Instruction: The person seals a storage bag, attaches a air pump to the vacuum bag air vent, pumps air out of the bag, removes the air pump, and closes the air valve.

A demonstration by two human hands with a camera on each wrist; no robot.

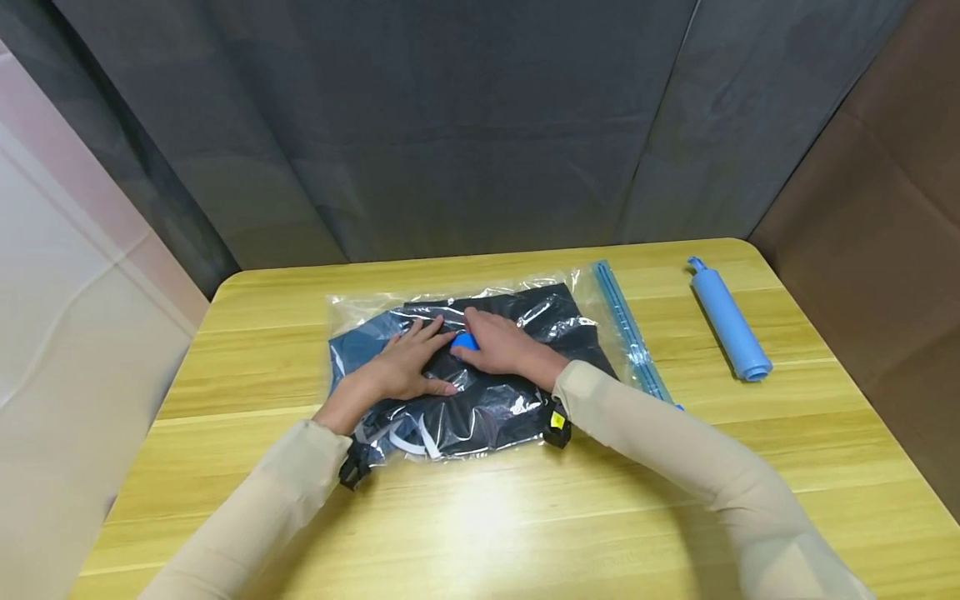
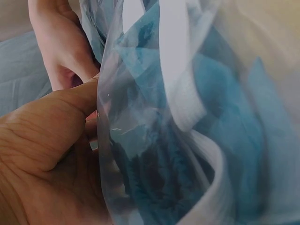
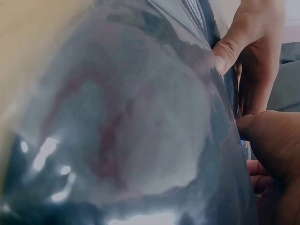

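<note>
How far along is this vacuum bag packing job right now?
Done: dark clothing lies inside the clear plastic bag. In hand: left hand presses the bag flat; right hand grips the small blue valve cap. Left: the blue cylindrical pump lies untouched.

We count one clear plastic bag (image 1: 480,367) lying on one wooden bench (image 1: 525,517). Inside the bag we see one dark folded garment (image 1: 495,400) with white stripes. One small blue cap (image 1: 466,341) sits on the bag's top face. One blue zip strip (image 1: 628,333) runs along the bag's far right edge. One blue hand pump (image 1: 730,320) lies apart on the bench. We have two hands on the bag: one left hand (image 1: 405,362) and one right hand (image 1: 501,344), and two black wrist straps.
</note>
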